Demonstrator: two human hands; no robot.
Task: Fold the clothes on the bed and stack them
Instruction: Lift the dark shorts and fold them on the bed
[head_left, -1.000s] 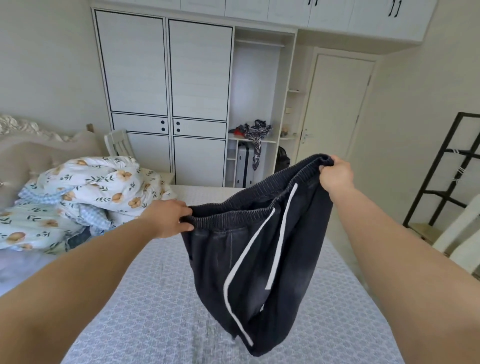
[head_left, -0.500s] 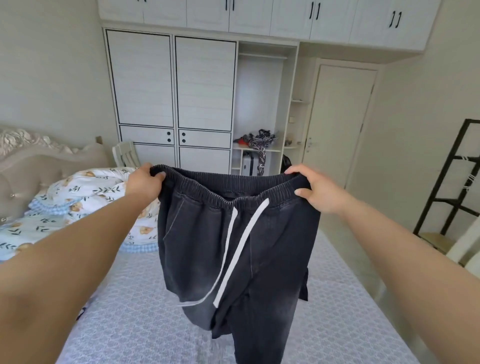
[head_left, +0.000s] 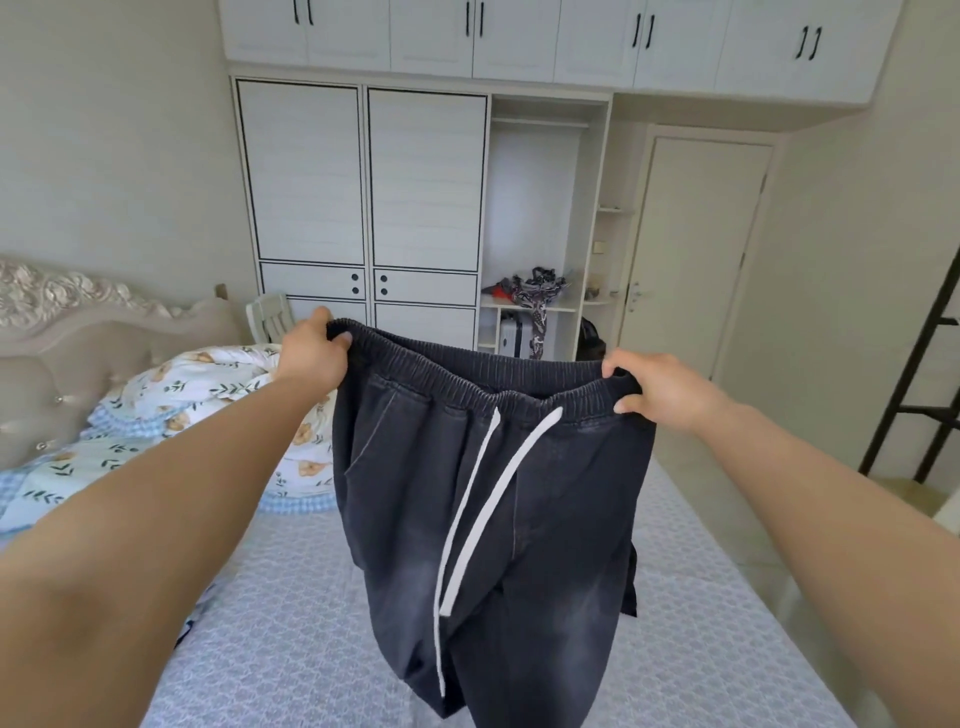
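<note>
Trousers hanging mid-frame above bed, stretched by waistband: left hand pinching upper-left corner, right hand gripping right corner. Probably soft, floppy, moderately heavy; best held at waistband corners.

Pants above bed; quilt left, wardrobe behind.

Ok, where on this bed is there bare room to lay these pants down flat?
The patterned sheet lies bare between the hanging dark pants and the left arm, and again right of the pants out to the bed's edge. The headboard end is crowded by the bunched floral duvet.
</note>
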